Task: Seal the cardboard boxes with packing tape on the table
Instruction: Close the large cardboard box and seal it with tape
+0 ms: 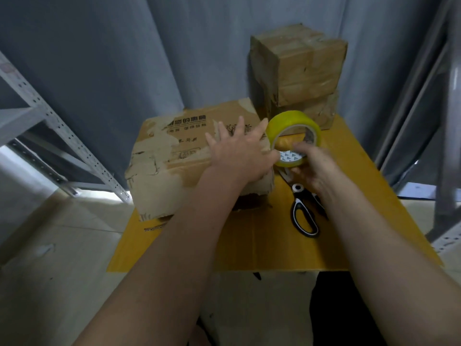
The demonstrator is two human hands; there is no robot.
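Grey curtains are hanging behind the yellow bench [249, 245], where the left hand [239, 156] is pressing flat-fingered on the near-left box [169, 158] and the right hand [311, 168] is gripping the tape roll [291, 131] just right of it; the tape may be wrinkling if the box shifts.

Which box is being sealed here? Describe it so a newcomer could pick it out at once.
On the yellow table, it is the wide printed box at the left, under the left hand. Unlike the two plain boxes stacked at the back, it bears dark lettering.
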